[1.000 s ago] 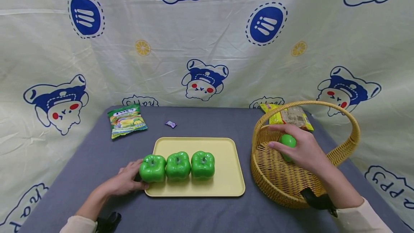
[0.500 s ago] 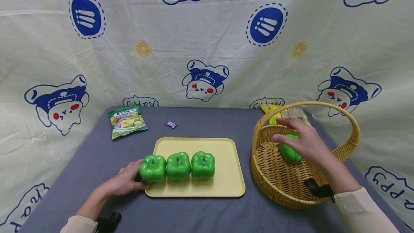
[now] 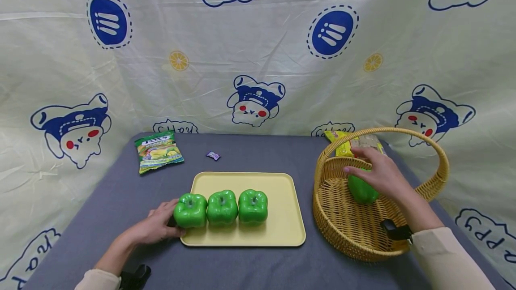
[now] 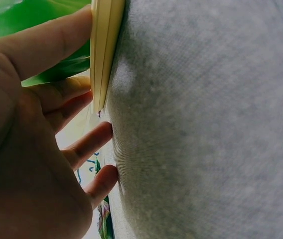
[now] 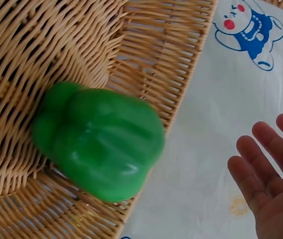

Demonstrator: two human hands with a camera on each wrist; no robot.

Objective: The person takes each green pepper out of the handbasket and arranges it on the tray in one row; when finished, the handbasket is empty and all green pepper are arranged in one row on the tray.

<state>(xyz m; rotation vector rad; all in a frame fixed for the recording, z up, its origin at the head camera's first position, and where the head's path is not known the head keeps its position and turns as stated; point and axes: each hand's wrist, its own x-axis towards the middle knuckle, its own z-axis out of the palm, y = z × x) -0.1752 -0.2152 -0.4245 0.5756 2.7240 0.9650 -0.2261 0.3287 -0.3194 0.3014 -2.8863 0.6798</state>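
Three green bell peppers (image 3: 222, 207) stand in a row on the left part of a cream tray (image 3: 284, 218). My left hand (image 3: 159, 223) lies at the tray's left edge, beside the leftmost pepper. In the left wrist view, its thumb (image 4: 57, 37) and forefinger touch the tray's edge, with the other fingers spread by the cloth. Another green bell pepper (image 5: 101, 142) lies inside a wicker basket (image 3: 342, 236). Over the basket is my right hand (image 3: 380, 176), fingers extended and apart from that pepper in the right wrist view.
A green snack bag (image 3: 159, 151) lies at the back left, with a small purple wrapped candy (image 3: 213, 155) to its right. Behind the basket is a yellow packet (image 3: 342, 147). The basket's tall handle (image 3: 441, 160) arches over the right hand's side. Grey cloth covers the table (image 3: 250, 267).
My right hand has let go of the bell pepper in the basket and drawn slightly right and up, leaving more of the pepper visible. The left hand has stayed at the tray.
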